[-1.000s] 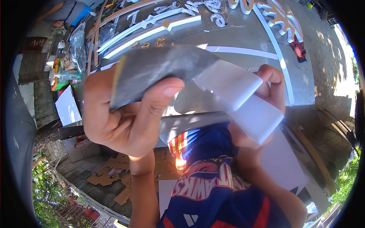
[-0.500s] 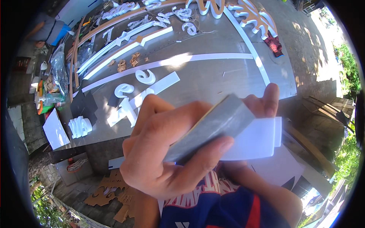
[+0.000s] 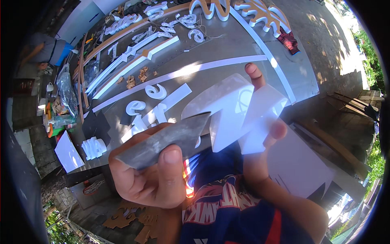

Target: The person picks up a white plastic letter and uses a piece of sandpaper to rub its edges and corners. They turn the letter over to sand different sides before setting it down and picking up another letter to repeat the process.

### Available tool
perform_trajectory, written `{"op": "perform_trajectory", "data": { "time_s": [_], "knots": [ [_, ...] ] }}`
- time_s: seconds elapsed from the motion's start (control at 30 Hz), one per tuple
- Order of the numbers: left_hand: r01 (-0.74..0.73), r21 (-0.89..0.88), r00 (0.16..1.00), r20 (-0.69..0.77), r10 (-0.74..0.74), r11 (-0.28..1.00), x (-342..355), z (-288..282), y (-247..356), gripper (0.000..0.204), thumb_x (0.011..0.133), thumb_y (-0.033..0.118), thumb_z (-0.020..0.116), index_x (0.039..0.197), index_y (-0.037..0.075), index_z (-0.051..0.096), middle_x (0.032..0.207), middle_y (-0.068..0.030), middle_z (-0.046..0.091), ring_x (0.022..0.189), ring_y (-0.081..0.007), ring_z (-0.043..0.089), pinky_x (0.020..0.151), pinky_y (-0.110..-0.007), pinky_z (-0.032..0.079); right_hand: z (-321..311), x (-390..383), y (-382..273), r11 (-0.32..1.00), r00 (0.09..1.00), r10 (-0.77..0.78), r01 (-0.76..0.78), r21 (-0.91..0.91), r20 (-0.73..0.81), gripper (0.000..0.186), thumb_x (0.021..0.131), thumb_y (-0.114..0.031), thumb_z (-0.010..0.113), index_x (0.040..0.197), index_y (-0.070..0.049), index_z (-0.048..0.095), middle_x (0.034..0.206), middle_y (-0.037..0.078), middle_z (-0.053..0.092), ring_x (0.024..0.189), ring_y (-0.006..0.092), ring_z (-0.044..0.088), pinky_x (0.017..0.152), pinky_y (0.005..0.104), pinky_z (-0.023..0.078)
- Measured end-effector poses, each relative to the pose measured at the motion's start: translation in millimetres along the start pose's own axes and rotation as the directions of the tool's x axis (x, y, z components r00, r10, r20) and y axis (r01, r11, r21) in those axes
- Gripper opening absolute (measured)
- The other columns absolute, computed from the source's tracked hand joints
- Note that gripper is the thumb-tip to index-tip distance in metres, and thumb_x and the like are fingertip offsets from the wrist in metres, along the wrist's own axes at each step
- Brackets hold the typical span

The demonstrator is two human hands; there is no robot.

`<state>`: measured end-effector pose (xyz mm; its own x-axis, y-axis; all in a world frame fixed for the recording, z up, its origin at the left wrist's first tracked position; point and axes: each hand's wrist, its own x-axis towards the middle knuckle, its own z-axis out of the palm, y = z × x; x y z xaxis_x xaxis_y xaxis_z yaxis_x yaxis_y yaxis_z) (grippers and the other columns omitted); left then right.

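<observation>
My left hand (image 3: 150, 175) is closed round a folded grey sheet of sandpaper (image 3: 166, 140), with the thumb pressed on its near face. The sheet's far end comes close to a thick white plastic letter (image 3: 229, 105); I cannot tell whether they touch. My right hand (image 3: 270, 130) grips this letter from behind and the right, thumb at its near edge and a fingertip showing above it. The rest of the right fingers are hidden behind the letter. Its zigzag outline and deep side walls face me, with glossy reflections on them.
A metal-topped table (image 3: 227, 77) lies beyond my hands. On it are small white letters (image 3: 156, 91), long white strips (image 3: 219, 63), brown scraps (image 3: 131, 82), large brown-faced letters (image 3: 264, 16) and a red-black cloth (image 3: 289, 42). Cardboard cut-outs (image 3: 122, 218) lie below left. Another person (image 3: 40, 46) is at far left.
My left hand with the sandpaper has moved left and down. The white letter has turned and come up, so its zigzag shape now shows instead of a flat white side.
</observation>
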<state>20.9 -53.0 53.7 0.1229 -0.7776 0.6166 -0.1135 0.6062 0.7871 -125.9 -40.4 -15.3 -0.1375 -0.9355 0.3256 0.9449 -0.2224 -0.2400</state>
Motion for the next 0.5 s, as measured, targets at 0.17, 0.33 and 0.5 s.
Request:
{"op": "perform_trajectory", "data": {
  "time_s": [0.17,0.33,0.5],
  "knots": [
    [0.165,-0.170,0.986,-0.001,-0.168,0.972,1.1,4.3,6.4,0.033,0.079,0.017,0.050,0.098,-0.011,0.050,0.082,-0.0251,0.059,0.051,-0.0253,0.057,0.049,-0.027,0.045,-17.2,4.0,-9.4,0.993,0.999,0.003,0.002,-0.116,0.047,0.095,0.074,-0.049,0.072,0.134,0.001,0.018,0.109,0.017,0.055,0.098,0.0227,0.058,0.080,0.0310,0.049],
    [0.344,-0.420,0.922,0.319,-0.218,0.839,3.0,-29.9,-15.6,0.037,0.079,0.022,0.046,0.101,-0.008,0.050,0.081,-0.0233,0.057,0.062,-0.0263,0.056,0.051,-0.033,0.045,-24.9,-3.2,-6.4,0.999,0.989,-0.031,0.037,-0.038,0.146,0.089,0.082,-0.056,0.056,0.139,0.004,0.022,0.130,0.017,0.043,0.115,0.0253,0.049,0.096,0.0395,0.041],
    [0.513,-0.708,0.854,0.478,-0.204,0.485,2.8,-38.3,-36.1,0.056,0.083,0.035,0.050,0.124,-0.003,0.039,0.109,-0.0183,0.042,0.090,-0.0274,0.051,0.063,-0.036,0.047,-6.0,-10.4,-9.6,0.964,0.961,-0.067,-0.007,-0.266,-0.267,0.080,0.080,-0.038,0.064,0.132,0.006,0.021,0.119,0.027,0.048,0.104,0.0285,0.056,0.085,0.0340,0.049]
  ]
}}
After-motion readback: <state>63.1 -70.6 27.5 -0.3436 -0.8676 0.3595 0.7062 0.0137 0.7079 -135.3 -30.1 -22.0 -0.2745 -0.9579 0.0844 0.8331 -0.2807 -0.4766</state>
